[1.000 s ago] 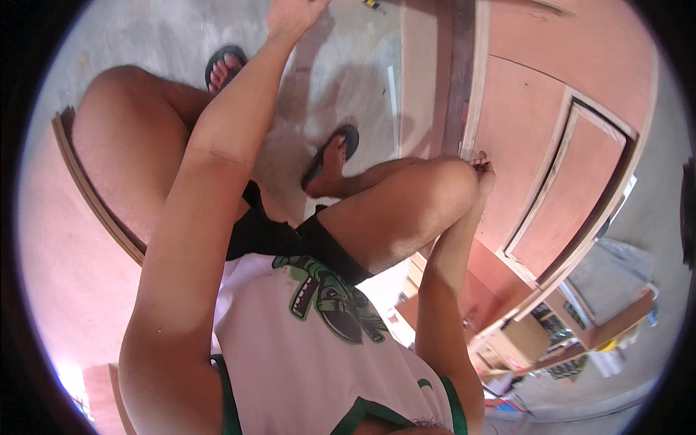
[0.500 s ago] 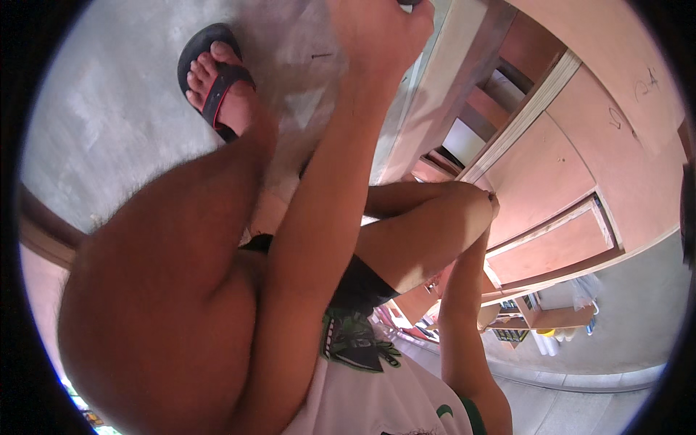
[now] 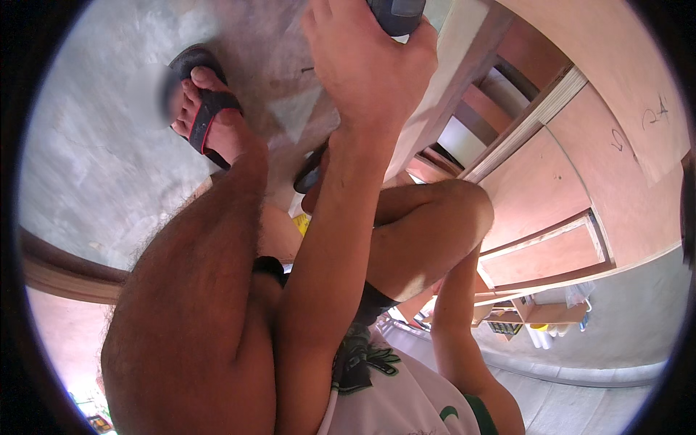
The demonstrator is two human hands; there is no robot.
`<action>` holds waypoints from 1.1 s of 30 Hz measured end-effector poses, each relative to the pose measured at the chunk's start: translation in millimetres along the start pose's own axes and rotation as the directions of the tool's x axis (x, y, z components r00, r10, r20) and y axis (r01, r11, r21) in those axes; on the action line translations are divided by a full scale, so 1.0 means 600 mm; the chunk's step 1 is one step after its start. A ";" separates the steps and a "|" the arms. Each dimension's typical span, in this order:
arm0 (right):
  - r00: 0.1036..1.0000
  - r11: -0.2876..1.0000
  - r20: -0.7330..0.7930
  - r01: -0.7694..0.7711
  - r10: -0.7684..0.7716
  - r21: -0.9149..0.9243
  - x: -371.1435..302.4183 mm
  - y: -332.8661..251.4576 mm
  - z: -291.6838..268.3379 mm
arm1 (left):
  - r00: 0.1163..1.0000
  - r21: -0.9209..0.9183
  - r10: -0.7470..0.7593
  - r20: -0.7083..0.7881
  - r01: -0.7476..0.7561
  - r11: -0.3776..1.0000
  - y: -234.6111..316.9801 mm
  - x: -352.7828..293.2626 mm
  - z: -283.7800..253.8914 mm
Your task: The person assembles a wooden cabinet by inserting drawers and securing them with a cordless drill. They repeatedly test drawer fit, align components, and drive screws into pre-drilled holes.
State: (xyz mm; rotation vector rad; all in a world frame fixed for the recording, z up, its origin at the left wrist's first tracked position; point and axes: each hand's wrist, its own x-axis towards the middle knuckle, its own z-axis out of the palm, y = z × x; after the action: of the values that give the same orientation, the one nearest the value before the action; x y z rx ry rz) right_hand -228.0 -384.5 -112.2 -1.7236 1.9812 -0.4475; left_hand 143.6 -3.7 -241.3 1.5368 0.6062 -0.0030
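Observation:
My left hand (image 3: 377, 69) is at the top edge with its back toward me, its fingers closed around a dark grey, smooth moulded object (image 3: 397, 14). Most of that object is cut off by the edge, so its kind does not show. The left forearm runs up between my bent legs. My right forearm (image 3: 457, 297) rises on the right and passes behind my right knee (image 3: 464, 206), which hides the hand. Near the left wrist, a small dark nail-like piece (image 3: 308, 70) lies on the grey floor.
A pale wooden cabinet (image 3: 558, 174) with open compartments stands close on the right. Beyond it is a wooden shelf (image 3: 547, 313) with assorted goods. My sandalled left foot (image 3: 217, 123) rests on the floor. A wooden edge (image 3: 69, 268) crosses at left.
My left hand has come lower in view, showing more of the dark grey object. The fingers of my right hand, seen at the knee before, are now hidden behind it.

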 end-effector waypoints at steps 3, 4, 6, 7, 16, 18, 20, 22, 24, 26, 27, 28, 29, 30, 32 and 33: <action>1.000 1.000 -0.009 0.007 -0.007 -0.019 -0.006 -0.001 -0.003 | 1.000 0.009 0.008 -0.005 -0.008 1.000 -0.004 -0.001 0.002; 1.000 1.000 -0.013 0.009 -0.009 -0.025 -0.007 -0.003 -0.003 | 1.000 0.021 0.014 -0.013 -0.014 1.000 -0.005 -0.002 0.004; 1.000 0.999 -0.016 0.012 -0.013 -0.033 -0.009 -0.005 -0.004 | 0.999 -0.035 0.039 -0.023 -0.040 0.999 -0.011 -0.001 0.006; 1.000 0.999 -0.026 0.014 -0.015 -0.036 -0.011 -0.006 -0.009 | 0.998 -0.065 0.051 -0.023 -0.052 0.997 -0.012 -0.002 0.009; 0.995 0.992 -0.051 0.085 -0.090 -0.095 -0.020 -0.074 -0.102 | 0.999 -0.173 -0.031 0.004 0.032 0.984 -0.006 -0.010 0.007; 0.993 0.990 -0.060 0.095 -0.102 -0.099 -0.028 -0.080 -0.137 | 0.992 -0.191 -0.094 0.079 0.107 0.976 0.020 -0.011 -0.011; 0.998 0.998 -0.044 0.050 -0.048 0.034 -0.055 -0.100 -0.101 | 0.974 -0.182 -0.194 0.116 0.213 0.960 0.057 -0.001 -0.035; 0.996 0.963 -0.075 -0.022 0.043 0.268 -0.101 -0.118 -0.067 | 0.940 -0.128 -0.316 0.128 0.332 0.935 0.090 0.006 -0.041; 0.997 0.958 -0.073 -0.007 0.029 0.285 -0.127 -0.116 -0.067 | 0.901 -0.027 -0.420 0.104 0.425 0.905 0.111 0.010 -0.034; 0.997 0.950 -0.073 0.012 0.012 0.312 -0.149 -0.111 -0.078 | 0.890 0.082 -0.457 0.013 0.454 0.887 0.104 0.007 0.003; 0.995 0.954 -0.101 0.017 0.013 0.299 -0.154 -0.109 -0.076 | 0.894 0.093 -0.448 -0.001 0.446 0.890 0.097 0.006 0.010; 0.995 0.955 -0.095 0.010 0.018 0.295 -0.157 -0.109 -0.067 | 0.924 0.020 -0.381 0.045 0.380 0.925 0.073 -0.003 -0.011; 0.996 0.950 -0.088 0.016 0.013 0.312 -0.161 -0.106 -0.064 | 0.948 -0.064 -0.306 0.094 0.312 0.948 0.063 -0.004 -0.019; 0.997 0.944 -0.081 0.020 0.007 0.328 -0.167 -0.103 -0.064 | 0.944 -0.076 -0.316 0.092 0.323 0.943 0.060 -0.008 -0.018; 0.996 0.942 -0.082 0.008 0.021 0.335 -0.176 -0.106 -0.051 | 0.938 -0.091 -0.336 0.089 0.344 0.935 0.066 -0.009 -0.019; 0.996 0.943 -0.081 0.006 0.022 0.332 -0.178 -0.108 -0.046 | 0.957 -0.039 -0.276 0.094 0.281 0.959 0.050 -0.007 -0.022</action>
State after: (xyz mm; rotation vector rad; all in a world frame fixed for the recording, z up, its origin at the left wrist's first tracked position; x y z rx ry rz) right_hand -178.7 -290.9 -39.9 -1.5050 1.8410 -0.8129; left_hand 146.4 9.1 -210.7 1.3830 0.7430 -0.2664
